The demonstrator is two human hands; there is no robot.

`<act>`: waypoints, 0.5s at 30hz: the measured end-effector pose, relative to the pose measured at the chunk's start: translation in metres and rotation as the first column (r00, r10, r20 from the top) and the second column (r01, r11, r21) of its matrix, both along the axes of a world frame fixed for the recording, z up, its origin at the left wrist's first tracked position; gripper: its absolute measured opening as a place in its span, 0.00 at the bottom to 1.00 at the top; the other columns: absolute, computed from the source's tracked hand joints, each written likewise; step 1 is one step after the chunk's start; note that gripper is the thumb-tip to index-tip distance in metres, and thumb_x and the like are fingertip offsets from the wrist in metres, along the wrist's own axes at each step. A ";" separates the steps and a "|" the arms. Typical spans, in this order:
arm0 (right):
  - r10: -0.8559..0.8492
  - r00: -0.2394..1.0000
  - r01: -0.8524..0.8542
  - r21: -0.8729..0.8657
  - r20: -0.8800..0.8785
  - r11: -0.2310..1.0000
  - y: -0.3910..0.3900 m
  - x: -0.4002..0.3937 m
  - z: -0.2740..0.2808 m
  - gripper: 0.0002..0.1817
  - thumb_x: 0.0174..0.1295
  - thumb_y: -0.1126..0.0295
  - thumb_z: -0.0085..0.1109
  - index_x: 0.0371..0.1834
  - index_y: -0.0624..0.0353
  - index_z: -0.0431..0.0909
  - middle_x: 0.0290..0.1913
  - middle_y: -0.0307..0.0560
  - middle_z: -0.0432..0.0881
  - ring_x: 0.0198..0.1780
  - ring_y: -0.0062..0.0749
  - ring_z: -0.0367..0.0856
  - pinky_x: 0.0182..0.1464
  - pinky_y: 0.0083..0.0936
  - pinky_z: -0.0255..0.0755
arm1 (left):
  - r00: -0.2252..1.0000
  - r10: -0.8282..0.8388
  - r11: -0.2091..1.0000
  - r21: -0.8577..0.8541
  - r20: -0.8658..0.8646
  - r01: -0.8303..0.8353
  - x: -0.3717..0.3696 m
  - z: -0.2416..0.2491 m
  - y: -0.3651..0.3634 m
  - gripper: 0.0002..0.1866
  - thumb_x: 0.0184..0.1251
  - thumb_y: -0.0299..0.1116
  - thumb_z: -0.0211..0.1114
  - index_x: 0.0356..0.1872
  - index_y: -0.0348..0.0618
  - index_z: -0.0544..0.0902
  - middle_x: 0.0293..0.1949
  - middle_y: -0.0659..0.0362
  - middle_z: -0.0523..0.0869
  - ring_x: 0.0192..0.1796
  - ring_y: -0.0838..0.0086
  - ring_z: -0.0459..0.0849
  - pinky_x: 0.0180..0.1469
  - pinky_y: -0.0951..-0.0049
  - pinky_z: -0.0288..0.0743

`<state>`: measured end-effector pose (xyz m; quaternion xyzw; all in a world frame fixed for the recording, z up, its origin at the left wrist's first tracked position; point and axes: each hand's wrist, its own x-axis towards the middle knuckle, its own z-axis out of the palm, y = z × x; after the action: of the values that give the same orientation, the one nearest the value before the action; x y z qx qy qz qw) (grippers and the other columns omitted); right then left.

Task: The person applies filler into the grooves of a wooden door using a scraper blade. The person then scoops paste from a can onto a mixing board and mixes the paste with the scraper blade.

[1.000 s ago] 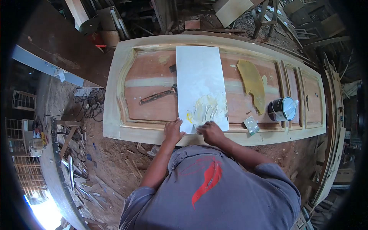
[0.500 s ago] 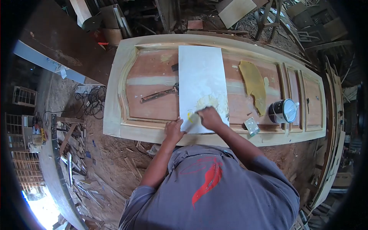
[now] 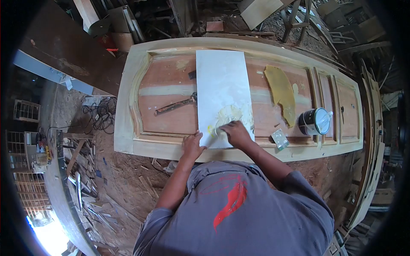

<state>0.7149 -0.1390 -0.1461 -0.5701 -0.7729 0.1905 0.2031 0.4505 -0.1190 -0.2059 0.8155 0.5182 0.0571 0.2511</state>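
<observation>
A white board (image 3: 221, 81) lies across a panelled wooden door (image 3: 124, 111). On its near part is a smeared patch of pale putty (image 3: 229, 112), with a small yellow streak (image 3: 209, 129) beside it. My left hand (image 3: 193, 143) grips the board's near left edge. My right hand (image 3: 237, 134) is closed around a putty knife (image 3: 218, 132), its blade pointing left against the board close to the putty; most of the handle is hidden by my fingers. Left of the board rests a dark, stained hammer-like tool (image 3: 175, 105), partly covered by the board.
Right of the board lie a curved amber sheet (image 3: 282, 96), a small clear packet (image 3: 280, 139) and an open paint can (image 3: 316, 121) with plastic at its rim. Cables (image 3: 102, 113) tangle on the floor at left. Wood scraps (image 3: 98, 213) litter the ground.
My right hand has shifted slightly, turning the putty knife flatter over the yellow and pale putty. My left hand stays on the board's edge. The whole view has drifted a little.
</observation>
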 end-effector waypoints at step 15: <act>-0.169 0.984 0.164 0.085 0.049 0.983 0.017 0.014 -0.012 0.17 0.55 0.77 0.57 0.47 0.55 0.89 0.41 0.52 0.90 0.46 0.50 0.85 0.55 0.44 0.74 | 0.999 -0.032 0.999 -0.010 -0.036 0.031 0.003 0.007 0.000 0.39 0.42 0.40 0.87 0.61 0.47 0.85 0.67 0.49 0.85 0.64 0.56 0.85 0.68 0.50 0.71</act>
<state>0.7286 -0.1218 -0.1584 -0.6293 -0.7349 0.1255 0.2196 0.4532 -0.1193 -0.1989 0.8234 0.5101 0.0359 0.2462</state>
